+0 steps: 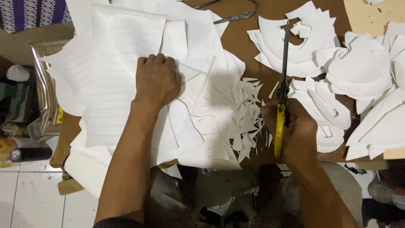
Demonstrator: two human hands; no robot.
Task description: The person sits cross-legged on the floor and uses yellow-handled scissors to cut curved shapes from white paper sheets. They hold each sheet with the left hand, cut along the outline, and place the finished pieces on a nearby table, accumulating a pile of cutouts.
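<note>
- Head view shows the scissors [282, 90] with yellow handles, gripped in the right hand [293, 131], fingers curled shut around the handles; the dark blades point to the far side, seemingly closed, above the brown counter [238, 40].
- Left hand [157, 80] lies flat, palm down with fingers bent, pressing on the paper stack [114, 71] at the left of the counter.
- Small triangular paper offcuts [244, 114] are heaped between the two hands, touching the stack's right edge.
- Curved white cut pieces [358, 71] pile up on the right, far and near.
- Doing this well, by my judgement, means keeping the stack pinned firmly and the blade tips away from the pressing fingers.
</note>
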